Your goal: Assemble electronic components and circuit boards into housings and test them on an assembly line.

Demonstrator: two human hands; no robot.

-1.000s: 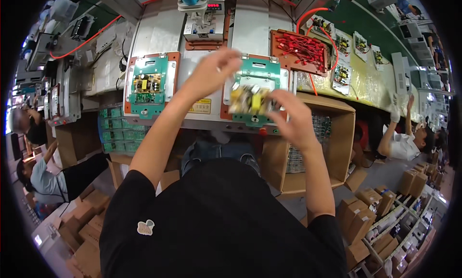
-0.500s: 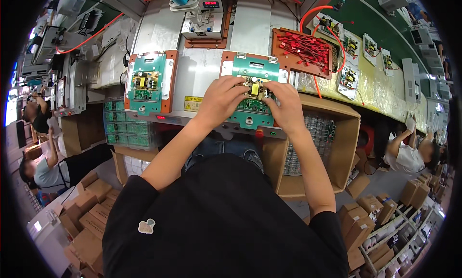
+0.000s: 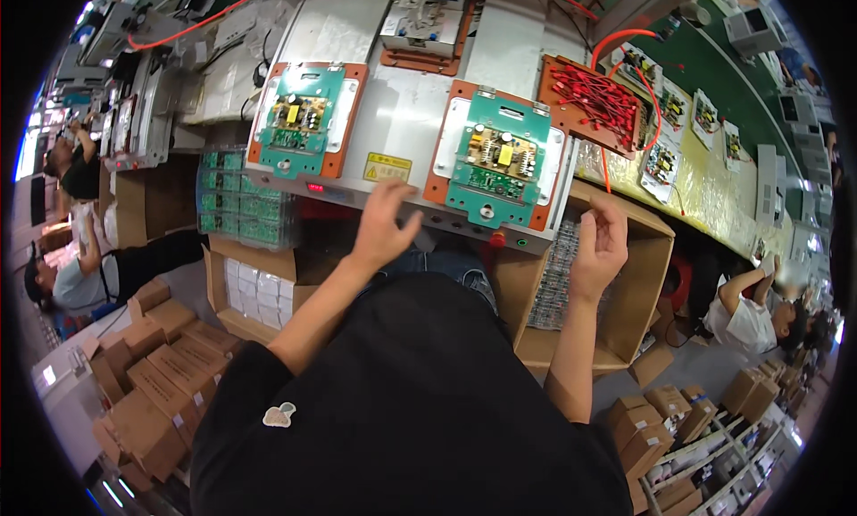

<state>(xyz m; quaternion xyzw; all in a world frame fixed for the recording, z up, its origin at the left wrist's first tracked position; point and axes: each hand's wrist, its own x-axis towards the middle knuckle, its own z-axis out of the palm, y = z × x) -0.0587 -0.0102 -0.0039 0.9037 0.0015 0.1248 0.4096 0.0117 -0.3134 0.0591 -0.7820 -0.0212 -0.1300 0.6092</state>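
Note:
My left hand (image 3: 387, 228) hovers at the bench's front edge beside a yellow warning label (image 3: 387, 168), thumb and fingers apart, holding nothing. Over the open carton on the right is my right hand (image 3: 603, 244), its fingers loosely bent and apart from the thumb, with nothing visible in it. Between them, a circuit board (image 3: 505, 154) with a yellow transformer lies in a green fixture plate (image 3: 466, 195) on an orange-brown base. A similar circuit board (image 3: 297, 114) sits in the left green fixture (image 3: 308, 77). Neither hand touches a board.
An orange-brown tray (image 3: 552, 114) of red-ended leads stands right of the fixtures. A metal device (image 3: 424, 25) with a red display is at the back. An open carton (image 3: 644, 288) holds clear trays; stacked green boards (image 3: 241, 195) stand left. People work at both sides.
Both hands have let go of the board in the right fixture and drawn back toward me, the left one leftward and the right one out over the carton. The view has shifted slightly.

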